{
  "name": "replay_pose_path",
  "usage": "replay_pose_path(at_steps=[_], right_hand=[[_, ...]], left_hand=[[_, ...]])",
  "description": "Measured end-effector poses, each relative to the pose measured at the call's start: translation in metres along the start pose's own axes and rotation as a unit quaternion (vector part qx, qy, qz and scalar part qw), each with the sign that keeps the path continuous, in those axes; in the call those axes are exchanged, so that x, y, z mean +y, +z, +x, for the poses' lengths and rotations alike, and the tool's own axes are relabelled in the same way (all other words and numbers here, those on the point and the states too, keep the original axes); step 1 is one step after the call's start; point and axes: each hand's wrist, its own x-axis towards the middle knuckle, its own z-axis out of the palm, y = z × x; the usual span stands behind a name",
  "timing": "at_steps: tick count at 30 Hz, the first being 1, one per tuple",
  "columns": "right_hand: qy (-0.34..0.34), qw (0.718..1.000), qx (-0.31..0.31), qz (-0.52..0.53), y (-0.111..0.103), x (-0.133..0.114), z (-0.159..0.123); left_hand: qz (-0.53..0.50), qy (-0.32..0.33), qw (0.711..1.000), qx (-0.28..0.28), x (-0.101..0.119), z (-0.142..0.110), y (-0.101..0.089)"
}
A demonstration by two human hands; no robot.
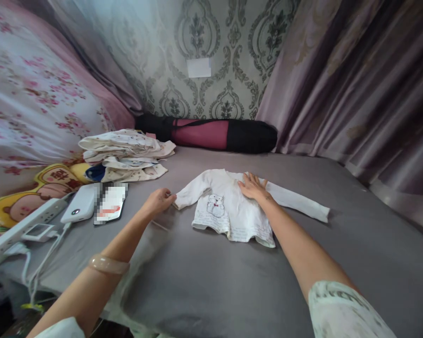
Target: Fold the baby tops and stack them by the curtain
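Observation:
A small white long-sleeved baby top (245, 213) lies spread on the grey bed sheet, with a cat-like drawing and a red bow on its front. My left hand (160, 201) pinches the cuff of the sleeve on the left. My right hand (253, 187) rests flat on the upper chest of the top, fingers spread, near the shoulder. The sleeve on the right stretches out straight along the sheet. A bangle circles my left forearm.
Folded clothes (127, 155) are stacked at the back left. A phone (110, 204), a white power bank (80, 204) and a power strip (28, 230) with cables lie at the left edge. A black-and-maroon long bag (204, 134) lies along the wall.

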Motion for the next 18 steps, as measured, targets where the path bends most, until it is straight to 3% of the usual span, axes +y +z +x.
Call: replay_pose_path(at_steps=[4, 10, 14, 18], right_hand=[[-0.065, 0.997, 0.045, 0.016, -0.005, -0.032, 0.0], [-0.142, 0.988, 0.03, 0.049, -0.002, -0.089, 0.011], [-0.154, 0.987, 0.023, 0.052, 0.002, -0.108, 0.025], [-0.12, 0.992, 0.006, 0.044, 0.014, -0.114, 0.034]], left_hand=[[-0.019, -0.015, 1.0, -0.012, 0.007, 0.005, 0.003], [-0.086, -0.028, 0.995, -0.032, 0.013, 0.011, 0.005], [-0.154, -0.033, 0.985, -0.067, 0.006, 0.013, 0.004], [-0.22, -0.046, 0.97, -0.091, -0.002, 0.022, 0.001]])
